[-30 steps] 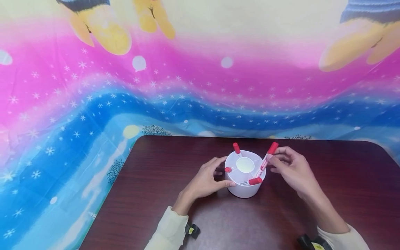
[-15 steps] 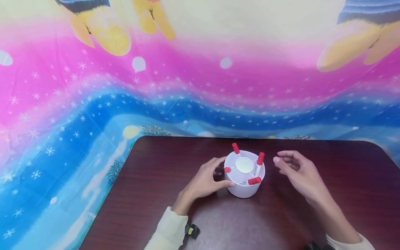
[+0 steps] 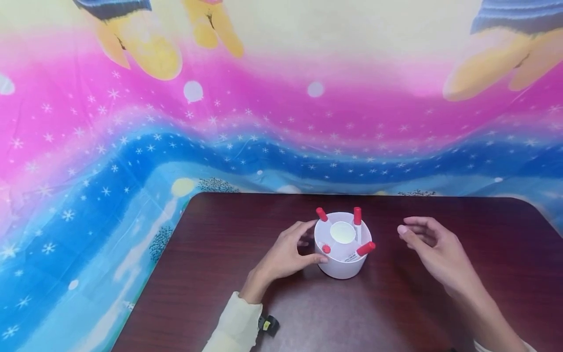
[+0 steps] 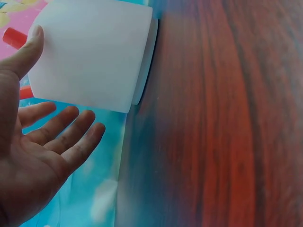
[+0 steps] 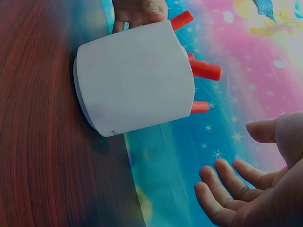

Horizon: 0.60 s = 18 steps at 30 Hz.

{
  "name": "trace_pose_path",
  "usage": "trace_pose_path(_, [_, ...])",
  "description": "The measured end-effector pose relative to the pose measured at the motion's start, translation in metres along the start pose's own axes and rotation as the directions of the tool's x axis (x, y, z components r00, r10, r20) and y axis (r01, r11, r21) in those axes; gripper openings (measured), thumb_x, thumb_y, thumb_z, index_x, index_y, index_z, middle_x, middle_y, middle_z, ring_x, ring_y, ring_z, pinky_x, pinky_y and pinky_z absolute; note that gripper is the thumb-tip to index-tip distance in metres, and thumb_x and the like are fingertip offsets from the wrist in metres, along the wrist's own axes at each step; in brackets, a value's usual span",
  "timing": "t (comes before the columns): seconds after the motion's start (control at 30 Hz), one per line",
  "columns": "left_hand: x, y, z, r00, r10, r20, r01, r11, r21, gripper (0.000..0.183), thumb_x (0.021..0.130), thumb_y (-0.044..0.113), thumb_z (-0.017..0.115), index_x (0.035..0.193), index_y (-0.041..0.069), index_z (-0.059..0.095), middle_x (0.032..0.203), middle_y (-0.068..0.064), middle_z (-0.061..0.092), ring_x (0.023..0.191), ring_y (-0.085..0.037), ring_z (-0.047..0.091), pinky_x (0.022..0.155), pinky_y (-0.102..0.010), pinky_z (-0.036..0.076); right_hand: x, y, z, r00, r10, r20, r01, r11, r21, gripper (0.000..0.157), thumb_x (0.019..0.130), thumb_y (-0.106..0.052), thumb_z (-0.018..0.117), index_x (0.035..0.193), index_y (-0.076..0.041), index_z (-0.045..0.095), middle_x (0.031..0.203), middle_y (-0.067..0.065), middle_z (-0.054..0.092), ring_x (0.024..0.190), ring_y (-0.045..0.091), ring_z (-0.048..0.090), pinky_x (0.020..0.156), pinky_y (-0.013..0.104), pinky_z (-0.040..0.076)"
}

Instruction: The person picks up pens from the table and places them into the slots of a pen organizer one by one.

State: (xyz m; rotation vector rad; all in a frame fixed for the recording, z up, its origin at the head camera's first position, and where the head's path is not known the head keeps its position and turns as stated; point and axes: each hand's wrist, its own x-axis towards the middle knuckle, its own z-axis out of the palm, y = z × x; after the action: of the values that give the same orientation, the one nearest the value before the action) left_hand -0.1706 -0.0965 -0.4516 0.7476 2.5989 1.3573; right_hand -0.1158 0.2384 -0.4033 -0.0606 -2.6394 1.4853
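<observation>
A round white rotating pen holder (image 3: pixel 340 269) with compartments stands on the table. Several red-capped markers lean in it, among them a back-right marker (image 3: pixel 357 216), a front-right marker (image 3: pixel 366 249) and a back-left marker (image 3: pixel 322 214). My left hand (image 3: pixel 286 254) is at the holder's left side, thumb at the front rim and fingers toward the back; in the left wrist view its fingers (image 4: pixel 71 137) look relaxed beside the wall. To the right of the holder, my right hand (image 3: pixel 440 256) hovers apart from it, fingers loosely bent, holding nothing.
The dark wooden table (image 3: pixel 211 220) has rounded far corners. Behind it hangs a colourful cloth backdrop (image 3: pixel 264 112) with snowflakes. A small black device (image 3: pixel 268 325) is strapped at the left sleeve cuff.
My right hand let go of a marker, now standing in the holder, and drew back to the right. The holder has turned counterclockwise, carrying the markers round, while the left hand stays beside it.
</observation>
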Motion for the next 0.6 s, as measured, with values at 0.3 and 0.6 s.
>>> trace_pose_path(0.3, [0.000, -0.001, 0.002, 1.000, 0.004, 0.022, -0.004, 1.000, 0.012, 0.086, 0.087, 0.042, 0.090, 0.161, 0.023, 0.049, 0.132, -0.001, 0.066, 0.122, -0.026, 0.070, 0.104, -0.040, 0.062, -0.006, 0.004, -0.002, 1.000, 0.010, -0.002, -0.010, 1.000, -0.029, 0.048, 0.107, -0.036, 0.068, 0.143, -0.006, 0.060, 0.104, -0.025, 0.069, 0.095, -0.017, 0.063, 0.076, 0.009, 0.053])
trace_pose_path(0.6, [-0.002, -0.008, -0.001, 0.999, 0.021, 0.030, -0.021, 1.000, -0.003, 0.085, 0.089, 0.042, 0.089, 0.161, 0.027, 0.048, 0.138, 0.001, 0.066, 0.124, -0.020, 0.069, 0.105, -0.035, 0.061, -0.012, 0.008, -0.001, 0.999, 0.041, 0.007, -0.040, 0.994, -0.102, 0.049, 0.106, -0.042, 0.068, 0.144, -0.012, 0.061, 0.117, -0.005, 0.072, 0.097, -0.022, 0.055, 0.074, 0.011, 0.050])
